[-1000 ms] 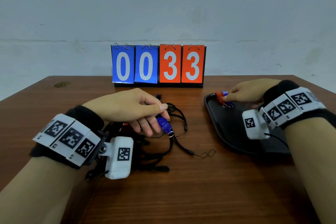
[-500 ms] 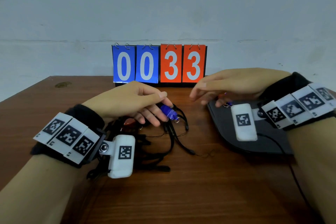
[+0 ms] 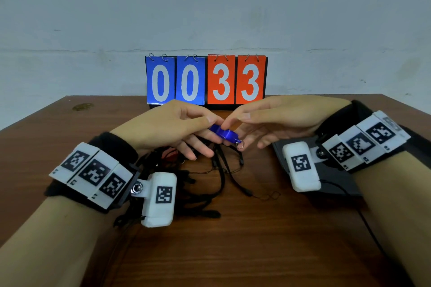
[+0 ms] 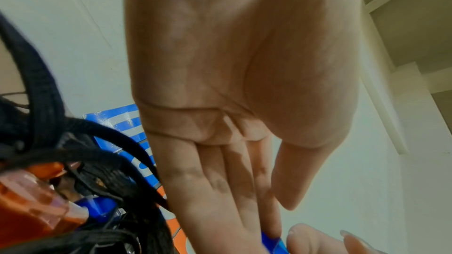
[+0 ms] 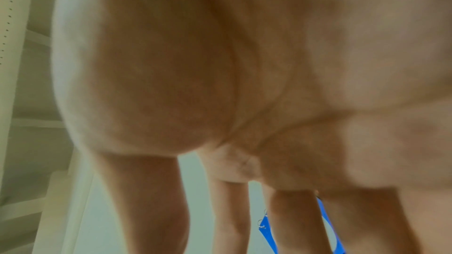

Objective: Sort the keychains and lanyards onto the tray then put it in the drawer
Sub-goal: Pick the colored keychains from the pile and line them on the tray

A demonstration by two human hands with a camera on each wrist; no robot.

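Observation:
A blue keychain [image 3: 224, 133] with a small metal ring hangs in the air above the table's middle. My left hand [image 3: 172, 123] holds its left end between thumb and fingers. My right hand [image 3: 275, 119] pinches its right part, thumb on top and fingers underneath. The left wrist view shows a corner of the blue keychain [image 4: 271, 242] at my fingertips, and the right wrist view shows the same keychain [image 5: 266, 235] behind my fingers. A tangle of black lanyards [image 3: 210, 184] with an orange keychain [image 3: 170, 154] lies under my left hand. The dark tray [image 3: 338, 182] sits under my right wrist, its contents hidden.
A flip scoreboard [image 3: 206, 80] reading 0033 stands at the back of the brown wooden table [image 3: 233, 251]. Thin lanyard cords [image 3: 268, 196] trail toward the tray. The table's back edge meets a pale wall.
My right hand left the tray and moved left to meet the left hand. My left hand lifted the blue keychain up and to the right, off the lanyard pile.

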